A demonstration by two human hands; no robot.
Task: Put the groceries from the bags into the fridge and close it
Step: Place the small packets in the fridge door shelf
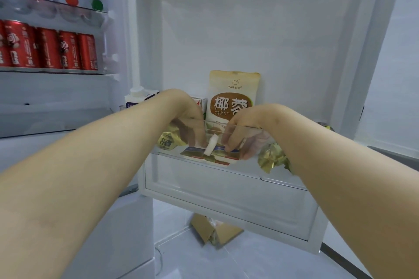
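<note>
Inside the clear door bin, our left hand and right hand curl narrow fingers around flat packets, which we should settle level before the coconut pouch.

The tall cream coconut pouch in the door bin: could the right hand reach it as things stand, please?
Probably yes: the right hand is inside the clear plastic door bin, just beside the cream pouch, nothing between them.
</note>
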